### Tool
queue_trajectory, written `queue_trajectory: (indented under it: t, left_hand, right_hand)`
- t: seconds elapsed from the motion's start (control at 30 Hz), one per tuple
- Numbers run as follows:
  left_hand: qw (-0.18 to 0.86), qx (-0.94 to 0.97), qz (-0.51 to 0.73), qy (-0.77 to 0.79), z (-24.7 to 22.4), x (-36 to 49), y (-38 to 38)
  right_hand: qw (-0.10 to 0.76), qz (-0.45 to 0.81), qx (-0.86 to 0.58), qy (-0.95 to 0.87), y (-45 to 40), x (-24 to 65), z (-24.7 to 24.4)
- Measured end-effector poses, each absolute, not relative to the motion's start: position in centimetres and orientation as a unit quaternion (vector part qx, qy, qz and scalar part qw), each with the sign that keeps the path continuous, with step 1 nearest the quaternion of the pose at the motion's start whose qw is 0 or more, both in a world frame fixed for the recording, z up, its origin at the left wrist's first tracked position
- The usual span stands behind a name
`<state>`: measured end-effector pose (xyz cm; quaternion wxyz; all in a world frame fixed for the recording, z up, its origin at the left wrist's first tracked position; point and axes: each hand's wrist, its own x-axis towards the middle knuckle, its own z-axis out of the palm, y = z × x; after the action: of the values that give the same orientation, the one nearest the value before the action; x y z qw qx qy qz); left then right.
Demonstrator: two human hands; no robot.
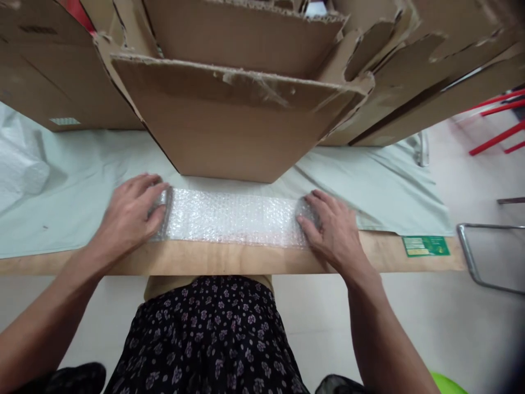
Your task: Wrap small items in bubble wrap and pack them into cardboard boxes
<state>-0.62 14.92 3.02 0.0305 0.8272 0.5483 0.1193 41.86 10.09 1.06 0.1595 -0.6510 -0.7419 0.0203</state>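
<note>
A strip of clear bubble wrap (235, 216) lies lengthwise along the table's front edge, partly on the pale cloth and partly on bare wood. My left hand (133, 210) grips its left end, thumb on top and fingers bent over the far side. At the other end, my right hand (330, 224) holds the bubble wrap in the same way, its thumb and fingers closed around the edge. The strip looks flat between the two hands. The undersides of both ends are hidden by my fingers.
Just beyond the strip stands an open cardboard box (229, 126), with more cardboard boxes on both sides. A bundle of clear plastic wrap (20, 158) rests at far left. A green card (425, 246) lies on the wooden table edge (229, 260) at right, near a metal frame (471, 262).
</note>
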Motion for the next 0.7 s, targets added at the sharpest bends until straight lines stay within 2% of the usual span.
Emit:
queue_trajectory:
  t: [0.1, 0.27, 0.43, 0.57, 0.63, 0.7]
  left_hand:
    - [0.038, 0.839, 0.065, 0.539, 3.3, 0.5, 16.4]
    - [0.058, 0.844, 0.054, 0.53, 3.6, -0.1, 17.3]
    - [0.063, 0.822, 0.2, 0.529, 5.0, -0.7, 16.1]
    - [-0.054, 0.777, 0.328, 0.535, 6.2, -1.0, 15.7]
    - [-0.11, 0.745, 0.374, 0.542, 6.4, -1.6, 16.3]
    - [-0.122, 0.714, 0.383, 0.573, 6.3, -2.4, 17.3]
  right_hand:
    - [0.166, 0.054, -0.655, -0.736, 10.7, 41.6, 1.0]
    - [0.27, 0.116, -0.651, -0.699, 9.3, 41.2, 2.8]
    - [0.401, 0.17, -0.639, -0.633, 7.4, 40.8, 5.6]
    - [0.515, 0.297, -0.481, -0.644, 6.2, 39.8, 9.0]
    - [0.51, 0.346, -0.386, -0.687, 5.8, 38.3, 10.6]
    - [0.444, 0.368, -0.332, -0.747, 5.5, 35.6, 11.4]
